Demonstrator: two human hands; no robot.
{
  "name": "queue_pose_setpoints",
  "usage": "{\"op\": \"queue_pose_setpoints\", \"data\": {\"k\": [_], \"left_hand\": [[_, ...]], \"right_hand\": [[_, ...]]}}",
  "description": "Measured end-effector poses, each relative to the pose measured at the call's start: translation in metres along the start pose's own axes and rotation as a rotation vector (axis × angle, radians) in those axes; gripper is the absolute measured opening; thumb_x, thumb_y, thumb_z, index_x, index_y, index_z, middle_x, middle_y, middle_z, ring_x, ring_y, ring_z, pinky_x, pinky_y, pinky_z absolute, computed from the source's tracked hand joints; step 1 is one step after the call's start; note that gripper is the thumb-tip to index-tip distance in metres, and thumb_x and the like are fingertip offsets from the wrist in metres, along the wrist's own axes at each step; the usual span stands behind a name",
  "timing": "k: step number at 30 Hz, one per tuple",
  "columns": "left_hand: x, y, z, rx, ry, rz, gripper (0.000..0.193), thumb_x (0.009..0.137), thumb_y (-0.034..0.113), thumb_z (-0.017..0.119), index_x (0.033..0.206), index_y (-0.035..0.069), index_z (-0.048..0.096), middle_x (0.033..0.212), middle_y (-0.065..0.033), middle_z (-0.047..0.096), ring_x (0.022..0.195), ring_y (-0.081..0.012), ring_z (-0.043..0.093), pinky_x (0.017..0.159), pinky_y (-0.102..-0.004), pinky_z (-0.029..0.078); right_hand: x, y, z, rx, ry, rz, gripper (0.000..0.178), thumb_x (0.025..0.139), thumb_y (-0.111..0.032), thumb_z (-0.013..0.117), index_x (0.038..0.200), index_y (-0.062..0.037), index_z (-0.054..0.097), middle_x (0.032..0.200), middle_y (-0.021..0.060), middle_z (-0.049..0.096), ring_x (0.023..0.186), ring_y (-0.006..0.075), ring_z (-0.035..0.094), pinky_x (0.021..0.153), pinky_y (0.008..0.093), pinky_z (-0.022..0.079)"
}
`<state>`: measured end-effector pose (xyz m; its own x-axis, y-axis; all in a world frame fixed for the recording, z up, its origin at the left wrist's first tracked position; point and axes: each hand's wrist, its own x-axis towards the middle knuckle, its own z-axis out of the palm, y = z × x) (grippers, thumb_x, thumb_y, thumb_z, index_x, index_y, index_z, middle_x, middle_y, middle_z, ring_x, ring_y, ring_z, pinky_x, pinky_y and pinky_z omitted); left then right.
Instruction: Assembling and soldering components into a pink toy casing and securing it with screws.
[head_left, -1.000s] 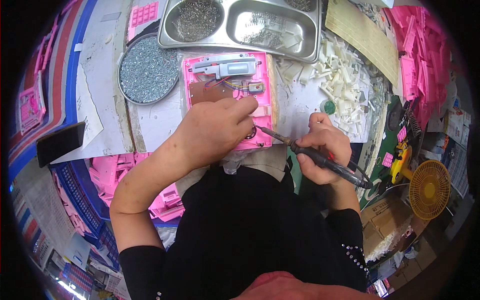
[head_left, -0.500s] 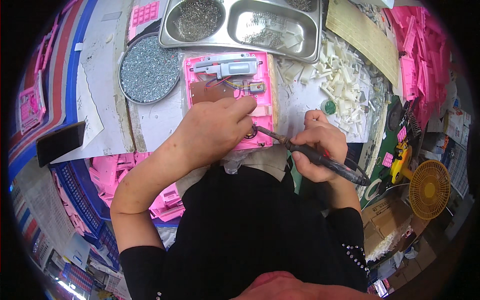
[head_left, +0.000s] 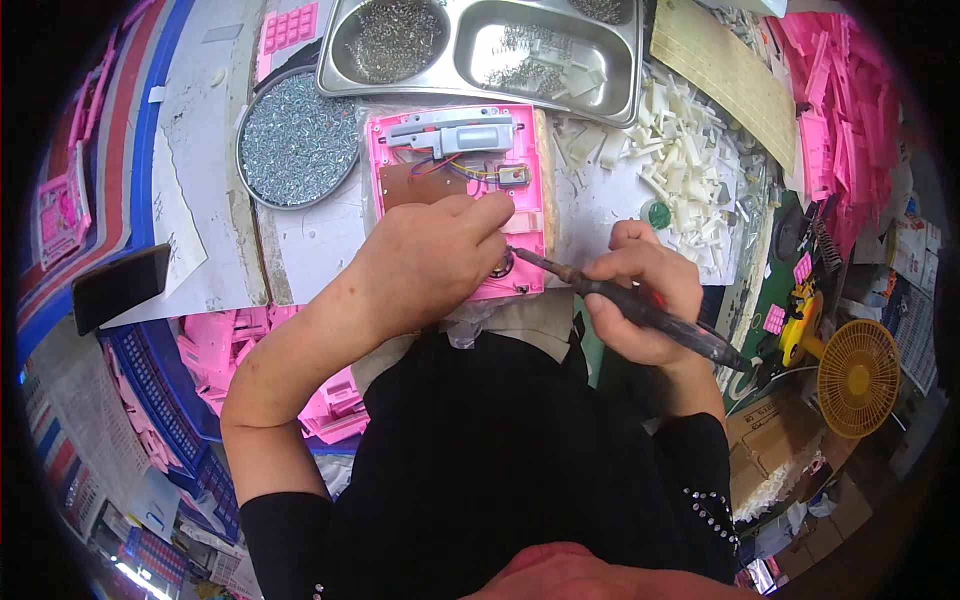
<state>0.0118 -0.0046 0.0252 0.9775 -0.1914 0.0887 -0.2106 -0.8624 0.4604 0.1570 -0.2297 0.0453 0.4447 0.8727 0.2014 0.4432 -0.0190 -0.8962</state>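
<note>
A pink plastic housing (head_left: 532, 148) lies on the table before me, fitted with a grey part (head_left: 478, 138), a brown circuit board (head_left: 412, 185), thin coloured wires and a small metal component (head_left: 513, 176). Over its lower half rests my left hand (head_left: 440, 250), fingers pinched together at a round dark part (head_left: 502, 264); whatever they hold is hidden. My right hand (head_left: 645, 290) is closed round the dark handle of a soldering iron (head_left: 650, 318). The iron's tip points left and meets the round part beside my left fingertips.
Behind the housing stand a round dish of silvery screws (head_left: 298, 138) and a steel tray (head_left: 460, 82) with springs. White plastic pieces (head_left: 685, 165) are heaped to the right, near a small green round object (head_left: 656, 214). A yellow fan (head_left: 858, 380) is far right; a dark phone-like slab (head_left: 122, 287) is left.
My right hand has shifted slightly and the soldering iron's handle has turned a little, its tip staying near the round part. My left hand has hardly moved.
</note>
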Motion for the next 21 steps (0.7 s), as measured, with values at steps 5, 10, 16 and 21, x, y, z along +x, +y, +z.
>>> {"op": "queue_pose_setpoints", "data": {"k": [5, 10, 16, 21], "left_hand": [[-0.002, -0.003, 0.007, 0.03, 0.113, 0.053, 0.006, 0.08, 0.014, 0.064, 0.08, 0.008, 0.061, 0.096, -0.0052, 0.056, 0.08, -0.0206, 0.064, 0.059, -0.0351, 0.055], [-0.001, -0.004, 0.007, 0.05, 0.106, 0.065, 0.006, 0.081, 0.013, 0.064, 0.08, 0.008, 0.061, 0.096, -0.0056, 0.056, 0.081, -0.0215, 0.064, 0.06, -0.0355, 0.056], [-0.003, -0.004, 0.001, 0.043, 0.094, 0.048, 0.011, 0.082, 0.011, 0.067, 0.09, 0.004, 0.066, 0.105, -0.0091, 0.064, 0.089, -0.0265, 0.069, 0.067, -0.0395, 0.058], [0.004, 0.003, 0.001, 0.013, 0.112, 0.048, 0.017, 0.076, 0.005, 0.075, 0.091, 0.002, 0.066, 0.108, -0.011, 0.067, 0.089, -0.0287, 0.071, 0.071, -0.0398, 0.058]], "right_hand": [[-0.014, 0.005, -0.021, 0.102, 0.107, 0.0, 0.022, 0.075, -0.002, 0.075, 0.095, 0.0013, 0.068, 0.066, 0.0027, 0.055, 0.062, 0.0179, 0.046, 0.068, 0.0354, 0.039], [-0.049, 0.006, -0.046, 0.213, 0.316, 0.191, 0.028, 0.083, -0.007, 0.075, 0.106, 0.004, 0.062, 0.09, 0.0104, 0.06, 0.079, 0.0147, 0.049, 0.072, 0.0298, 0.037], [-0.101, 0.034, -0.133, 0.185, 0.951, 0.128, 0.015, 0.089, -0.004, 0.066, 0.103, -0.0009, 0.061, 0.086, 0.0067, 0.062, 0.072, 0.0135, 0.057, 0.091, 0.0326, 0.053], [-0.163, 0.025, -0.236, -0.111, 1.403, 0.034, 0.01, 0.087, 0.007, 0.061, 0.092, -0.0025, 0.063, 0.088, 0.004, 0.062, 0.08, 0.0142, 0.062, 0.076, 0.0267, 0.052]]}}
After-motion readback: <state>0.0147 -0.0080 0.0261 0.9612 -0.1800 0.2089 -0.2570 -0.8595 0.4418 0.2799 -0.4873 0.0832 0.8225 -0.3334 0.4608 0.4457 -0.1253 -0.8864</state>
